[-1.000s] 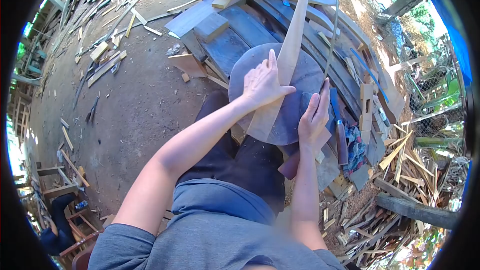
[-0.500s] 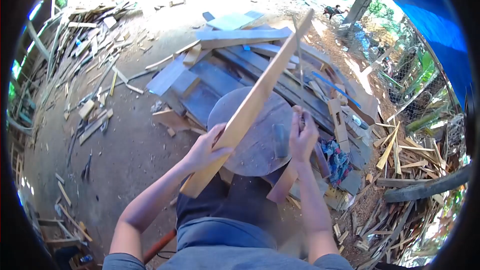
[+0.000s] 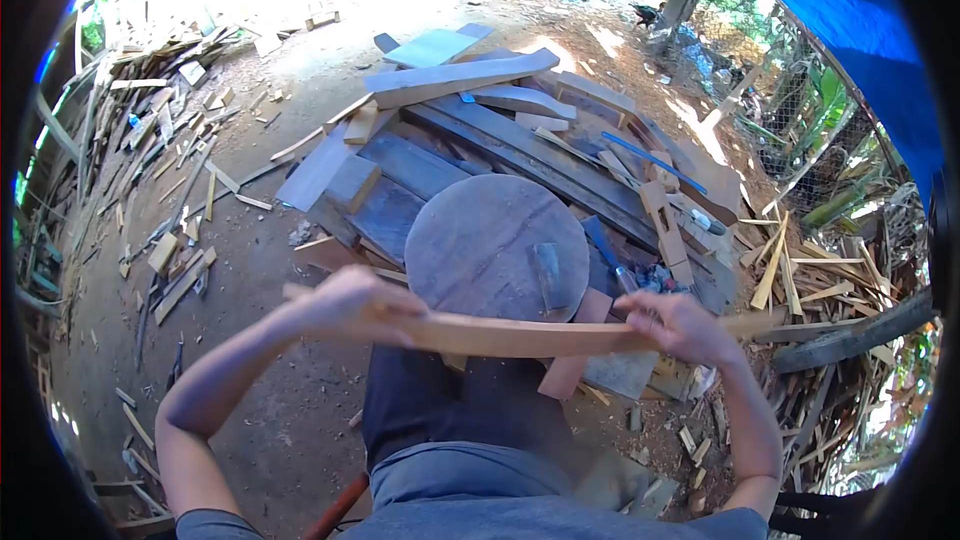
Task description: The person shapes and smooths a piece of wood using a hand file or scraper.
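A long, slightly curved wooden slat lies level across my lap, in front of the round wooden top. My left hand is closed around the slat near its left end and is blurred by motion. My right hand grips the slat toward its right end, fingers curled over it. A flat-bladed tool with a handle rests just beyond my right hand, beside the round top. On the round top sits a small dark rectangular block.
Planks and shaped boards are stacked beyond the round top. Wood scraps litter the ground at left, and an offcut heap lies at right by a curved dark beam. A blue tarp hangs at upper right.
The slat has swung from a steep diagonal to level across my lap. My right hand has let go of the thin tool, which now lies beside the round top, and has taken the slat.
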